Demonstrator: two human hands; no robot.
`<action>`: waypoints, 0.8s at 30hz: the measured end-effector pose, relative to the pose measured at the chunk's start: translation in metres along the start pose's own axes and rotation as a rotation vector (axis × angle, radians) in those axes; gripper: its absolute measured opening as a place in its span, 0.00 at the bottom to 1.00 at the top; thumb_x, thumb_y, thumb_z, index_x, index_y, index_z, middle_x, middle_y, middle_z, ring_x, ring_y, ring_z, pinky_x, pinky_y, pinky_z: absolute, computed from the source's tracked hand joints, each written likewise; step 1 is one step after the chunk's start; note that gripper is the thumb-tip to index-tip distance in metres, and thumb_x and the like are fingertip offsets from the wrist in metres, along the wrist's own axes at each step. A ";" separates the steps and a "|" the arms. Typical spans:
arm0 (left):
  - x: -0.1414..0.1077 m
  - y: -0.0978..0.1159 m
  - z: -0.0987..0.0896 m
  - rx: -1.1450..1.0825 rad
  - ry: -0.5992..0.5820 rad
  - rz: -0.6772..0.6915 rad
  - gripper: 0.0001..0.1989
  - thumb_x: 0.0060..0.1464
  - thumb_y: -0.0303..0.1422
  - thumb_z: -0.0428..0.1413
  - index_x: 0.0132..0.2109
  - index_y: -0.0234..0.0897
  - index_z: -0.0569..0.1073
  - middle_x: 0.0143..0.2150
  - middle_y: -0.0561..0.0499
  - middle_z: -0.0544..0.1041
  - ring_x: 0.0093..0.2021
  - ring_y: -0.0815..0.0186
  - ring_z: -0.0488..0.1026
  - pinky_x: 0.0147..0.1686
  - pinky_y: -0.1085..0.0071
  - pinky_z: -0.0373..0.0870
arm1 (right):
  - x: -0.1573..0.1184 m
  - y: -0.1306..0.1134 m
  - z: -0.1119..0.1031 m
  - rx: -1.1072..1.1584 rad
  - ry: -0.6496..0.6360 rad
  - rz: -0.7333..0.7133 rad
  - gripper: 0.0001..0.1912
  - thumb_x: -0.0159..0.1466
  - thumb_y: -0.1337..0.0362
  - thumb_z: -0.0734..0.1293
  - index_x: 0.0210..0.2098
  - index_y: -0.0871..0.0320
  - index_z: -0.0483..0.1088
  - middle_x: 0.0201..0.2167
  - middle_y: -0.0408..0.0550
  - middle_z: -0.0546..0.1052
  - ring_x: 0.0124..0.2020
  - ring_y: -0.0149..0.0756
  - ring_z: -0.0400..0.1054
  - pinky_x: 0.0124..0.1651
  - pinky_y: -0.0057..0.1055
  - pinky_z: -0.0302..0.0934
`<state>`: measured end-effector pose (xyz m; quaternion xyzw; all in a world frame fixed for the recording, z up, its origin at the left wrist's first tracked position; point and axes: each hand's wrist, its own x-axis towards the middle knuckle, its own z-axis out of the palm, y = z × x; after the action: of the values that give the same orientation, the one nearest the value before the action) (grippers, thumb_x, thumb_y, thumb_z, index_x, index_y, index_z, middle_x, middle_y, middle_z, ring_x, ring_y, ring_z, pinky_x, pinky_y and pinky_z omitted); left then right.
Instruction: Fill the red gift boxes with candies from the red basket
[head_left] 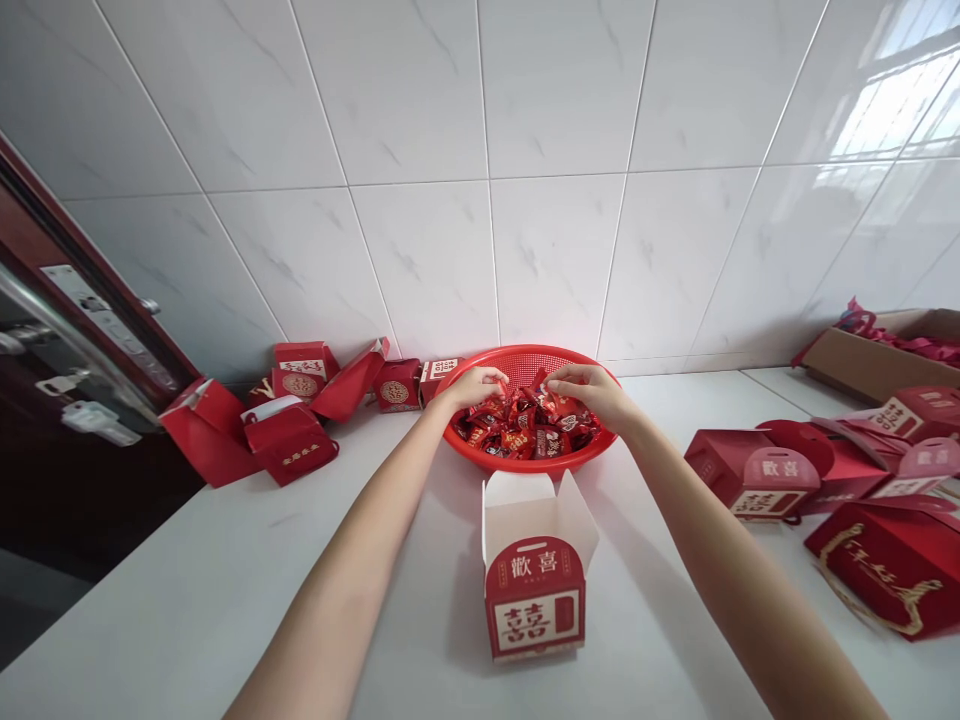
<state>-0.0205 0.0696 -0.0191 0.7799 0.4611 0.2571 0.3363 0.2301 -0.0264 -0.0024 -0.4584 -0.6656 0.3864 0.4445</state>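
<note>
A red plastic basket (517,464) stands against the tiled wall and holds a heap of red wrapped candies (517,440). Over its left side, my left hand (477,386) has its fingers curled together, with a bit of red wrapper at the tips. My right hand (589,388) reaches in from the other side, thumb and fingers pinched down onto a wrapped candy, which the fingers partly hide. Between my forearms sits a red and white gift box (536,610) with Chinese characters, its top flaps standing up and its white inside showing.
Several red gift boxes (292,440) are grouped at the left by the wall. More red boxes (757,475) stand at the right, near a cardboard carton (877,365) with pink ribbon in it. A dark door (45,430) with keys in its lock borders the table's left side.
</note>
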 end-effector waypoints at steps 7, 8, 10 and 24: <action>0.001 0.000 0.000 0.060 -0.010 -0.007 0.07 0.47 0.33 0.55 0.27 0.39 0.78 0.29 0.51 0.80 0.32 0.63 0.75 0.33 0.70 0.70 | -0.012 0.002 0.010 0.017 0.106 -0.047 0.06 0.56 0.60 0.73 0.30 0.55 0.77 0.35 0.49 0.83 0.37 0.43 0.78 0.42 0.39 0.74; 0.001 0.000 0.000 0.078 -0.020 -0.011 0.08 0.47 0.32 0.55 0.29 0.39 0.79 0.29 0.51 0.80 0.31 0.63 0.75 0.32 0.70 0.70 | -0.013 0.002 0.011 0.002 0.123 -0.055 0.05 0.57 0.60 0.72 0.30 0.55 0.77 0.35 0.49 0.83 0.37 0.42 0.78 0.43 0.39 0.74; -0.001 0.001 0.001 0.114 -0.047 -0.018 0.13 0.46 0.30 0.55 0.37 0.39 0.82 0.30 0.52 0.80 0.30 0.63 0.74 0.31 0.70 0.70 | -0.014 0.003 0.012 -0.037 0.149 -0.072 0.04 0.58 0.62 0.71 0.31 0.55 0.77 0.35 0.48 0.83 0.38 0.42 0.78 0.45 0.40 0.73; -0.006 0.008 -0.002 0.149 0.012 0.116 0.09 0.38 0.36 0.68 0.28 0.40 0.78 0.33 0.51 0.76 0.38 0.57 0.74 0.44 0.64 0.69 | -0.045 0.002 0.018 -0.211 0.215 -0.101 0.05 0.58 0.66 0.68 0.33 0.54 0.77 0.37 0.49 0.84 0.39 0.44 0.78 0.42 0.39 0.71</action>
<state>-0.0200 0.0621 -0.0127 0.8266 0.4350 0.2458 0.2592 0.2221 -0.0709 -0.0201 -0.5070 -0.6733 0.2403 0.4815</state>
